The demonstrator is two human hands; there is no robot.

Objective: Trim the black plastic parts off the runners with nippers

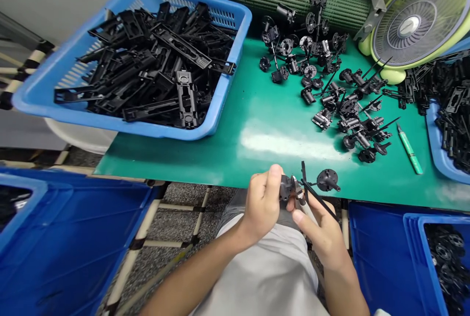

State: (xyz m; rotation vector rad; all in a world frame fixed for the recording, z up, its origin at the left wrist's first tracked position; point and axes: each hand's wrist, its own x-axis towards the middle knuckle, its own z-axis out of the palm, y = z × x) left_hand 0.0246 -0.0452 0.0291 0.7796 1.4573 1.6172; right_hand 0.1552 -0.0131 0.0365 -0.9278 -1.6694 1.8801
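Observation:
My left hand (262, 203) is closed around a black round plastic part (285, 187), with the thumb pressed along its top. In my right hand (321, 228) is a pair of nippers (307, 209) with pale handles, their metal tips up against the black part. A thin black sprue (318, 199) sticks out beside the nippers, above the right fingers. Just past my right hand, a black disc-shaped piece (326, 180) is near the table's front edge; whether it joins the sprue is hard to see. Several similar black moulded parts (348, 106) lie loose on the green table (227, 159).
A blue basket (205, 132) heaped with long black parts overhangs the table at left. Another blue basket (436, 149) stands at right, below a green fan (409, 27). A green craft knife (410, 150) lies nearby. Blue bins (382, 237) flank my lap.

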